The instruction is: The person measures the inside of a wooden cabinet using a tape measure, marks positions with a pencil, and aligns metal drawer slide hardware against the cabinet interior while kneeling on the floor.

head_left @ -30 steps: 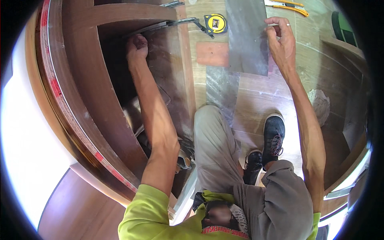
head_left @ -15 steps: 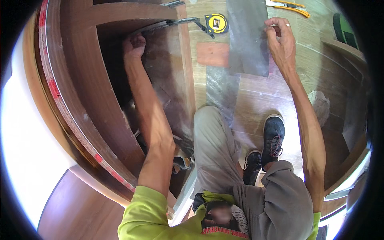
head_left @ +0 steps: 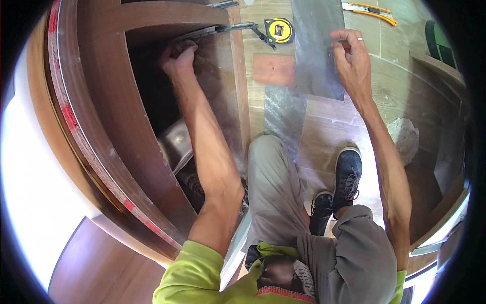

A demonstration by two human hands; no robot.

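My left hand point(head_left: 180, 57) is inside the wooden cabinet, fingers curled just below a dark metal bar point(head_left: 207, 31); what they grip is unclear. My right hand point(head_left: 353, 63) has bent, closed fingers over the right edge of a grey sheet point(head_left: 316, 73); anything between them is hidden. Beside the sheet lie a yellow-and-black tape measure point(head_left: 285, 31) and an orange-red rectangular piece point(head_left: 268, 69). An orange-handled cutter point(head_left: 385, 15) is above my right hand. Another grey strip point(head_left: 283, 121) runs toward my knee.
The cabinet's wooden frame point(head_left: 109, 86) curves along the left. My bent legs and dark shoes point(head_left: 347, 180) are below my hands. At the right are a crumpled whitish lump point(head_left: 402, 139), another wooden unit point(head_left: 435, 66) and a green object point(head_left: 440, 43) at the rim.
The view has shifted slightly, moving the bench items rightward in the picture. My left forearm has swung rightward, its hand still under the bar. My right hand has moved slightly left over the sheet.
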